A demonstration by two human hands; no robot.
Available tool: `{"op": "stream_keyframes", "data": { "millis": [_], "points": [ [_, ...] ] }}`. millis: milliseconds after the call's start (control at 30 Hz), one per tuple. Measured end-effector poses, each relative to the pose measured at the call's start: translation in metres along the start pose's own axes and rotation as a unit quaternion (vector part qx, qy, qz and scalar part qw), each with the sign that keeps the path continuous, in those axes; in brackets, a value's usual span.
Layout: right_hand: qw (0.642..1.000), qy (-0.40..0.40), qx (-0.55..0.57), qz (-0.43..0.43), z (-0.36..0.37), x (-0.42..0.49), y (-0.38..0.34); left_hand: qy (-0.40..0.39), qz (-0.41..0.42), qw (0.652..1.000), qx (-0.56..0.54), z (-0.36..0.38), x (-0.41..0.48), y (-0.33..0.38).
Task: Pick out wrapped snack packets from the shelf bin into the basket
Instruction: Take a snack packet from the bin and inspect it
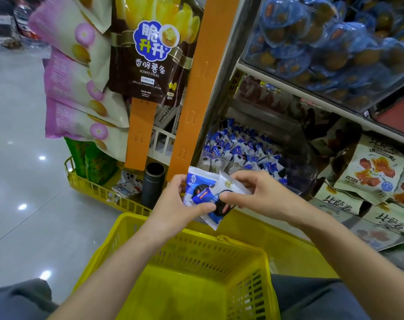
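Both hands hold a small bunch of blue-and-white wrapped snack packets point(205, 192) just above the far rim of the yellow basket point(164, 269). My left hand point(175, 199) grips the bunch from the left, thumb and fingers curled round it. From the right, my right hand point(256, 192) pinches the top packet. Behind the hands, a clear shelf bin point(254, 155) holds several more of the same packets. I see nothing inside the basket.
An orange hanging strip point(191, 88) with a brown potato-stick bag point(150, 49) and pink chip bags point(76, 88) hangs at left. A yellow wire tray point(92, 188) sits on the floor. Beige snack bags point(369, 176) lie right of the bin; blue packs point(323, 38) fill the upper shelf.
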State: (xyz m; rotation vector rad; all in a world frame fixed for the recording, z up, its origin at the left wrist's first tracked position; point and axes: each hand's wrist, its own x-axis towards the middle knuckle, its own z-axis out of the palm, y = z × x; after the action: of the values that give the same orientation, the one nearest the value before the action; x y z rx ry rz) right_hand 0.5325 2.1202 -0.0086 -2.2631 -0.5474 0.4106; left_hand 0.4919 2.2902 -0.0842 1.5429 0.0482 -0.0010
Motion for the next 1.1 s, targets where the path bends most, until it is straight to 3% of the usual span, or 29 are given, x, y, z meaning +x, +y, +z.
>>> {"op": "stream_keyframes", "data": {
  "millis": [100, 233, 400, 500, 567, 700, 767, 933, 1100],
  "points": [
    [1.000, -0.001, -0.011, 0.010, -0.007, 0.001, 0.003, 0.006, -0.008, 1.000, 0.002, 0.001, 0.000, -0.002],
    [0.996, 0.033, 0.065, 0.044, -0.011, 0.002, 0.007, 0.024, -0.006, 1.000, -0.013, -0.002, 0.004, -0.005],
    [0.995, -0.079, 0.015, 0.066, -0.003, -0.004, 0.005, 0.031, 0.004, 0.999, 0.013, -0.001, 0.007, -0.007],
    [0.994, -0.081, -0.020, 0.071, -0.008, -0.004, 0.000, 0.041, 0.006, 0.999, 0.014, 0.001, 0.007, -0.008],
    [0.996, -0.039, -0.027, 0.072, -0.025, 0.001, -0.004, 0.057, 0.007, 0.998, 0.007, 0.000, 0.008, -0.007],
    [0.980, 0.184, -0.025, 0.066, -0.063, 0.034, 0.004, 0.084, 0.012, 0.996, 0.001, -0.003, 0.010, -0.007],
    [0.970, 0.224, -0.043, 0.083, -0.065, 0.057, 0.014, 0.088, 0.012, 0.996, 0.001, -0.003, 0.011, -0.007],
    [0.967, 0.148, -0.117, 0.174, -0.050, 0.090, 0.032, 0.102, 0.007, 0.995, -0.011, -0.005, 0.013, -0.008],
    [0.967, 0.077, -0.144, 0.194, -0.061, 0.093, 0.033, 0.112, 0.010, 0.993, -0.017, -0.007, 0.015, -0.005]
  ]
}}
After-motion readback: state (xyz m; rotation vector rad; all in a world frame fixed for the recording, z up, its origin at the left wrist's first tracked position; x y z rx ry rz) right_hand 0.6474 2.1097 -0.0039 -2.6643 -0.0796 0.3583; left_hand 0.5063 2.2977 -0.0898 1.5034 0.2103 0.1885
